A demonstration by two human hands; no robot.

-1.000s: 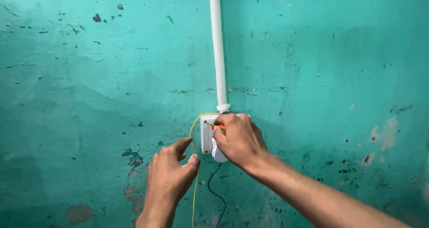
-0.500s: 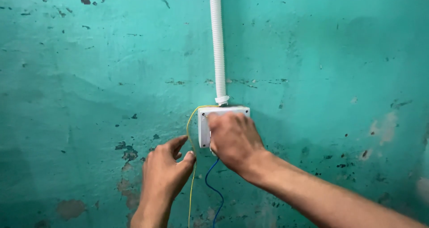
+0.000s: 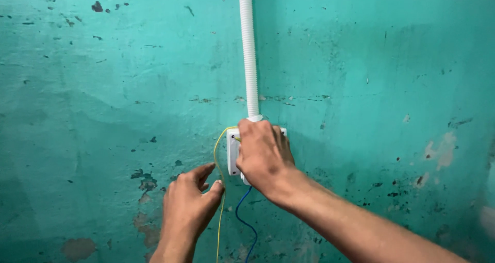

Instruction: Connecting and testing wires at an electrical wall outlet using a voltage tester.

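Note:
A white wall box (image 3: 233, 150) is fixed on a teal wall at the foot of a white corrugated conduit (image 3: 249, 52). My right hand (image 3: 264, 155) lies over the box's front and covers most of it, fingers closed around it. A yellow-green wire (image 3: 217, 155) loops out of the box's top left corner and hangs down. My left hand (image 3: 190, 206) pinches this wire between thumb and forefinger, lower left of the box. A blue wire (image 3: 242, 216) hangs from under the box.
The teal painted wall (image 3: 103, 113) is chipped and stained, with dark flakes at the upper left and bare patches at the lower left and at the right (image 3: 438, 152). The conduit runs straight up out of view.
My right hand has slid over the front of the box, covering it more. My left hand has closed thumb and forefinger on the yellow-green wire.

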